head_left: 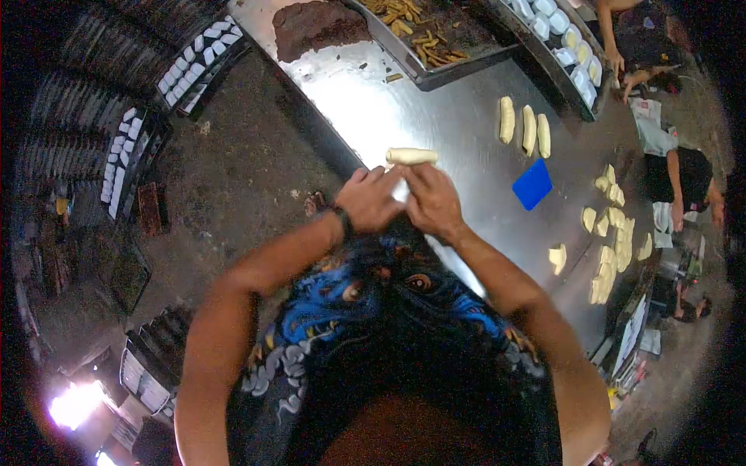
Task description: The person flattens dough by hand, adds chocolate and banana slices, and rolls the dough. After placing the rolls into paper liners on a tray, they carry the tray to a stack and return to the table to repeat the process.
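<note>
A pale rolled piece of dough (413, 156) lies crosswise near the edge of the metal table (474, 147). My left hand (369, 200), with a dark band at the wrist, has its bent fingers at the roll's left end. Against the roll's near side, the fingers of my right hand (434, 200) are curled and closed on it. The fingertips are partly blurred. Farther right, three finished-looking dough rolls (528, 130) lie side by side, with a blue scraper (532, 185) just below them.
Several cut dough pieces (618, 241) are spread at the right. A brown mass (318, 29) sits at the back beside a tray (435, 76) of brown strips. Another tray (579, 93) holds white containers. Other people's arms (610, 39) show at the far right.
</note>
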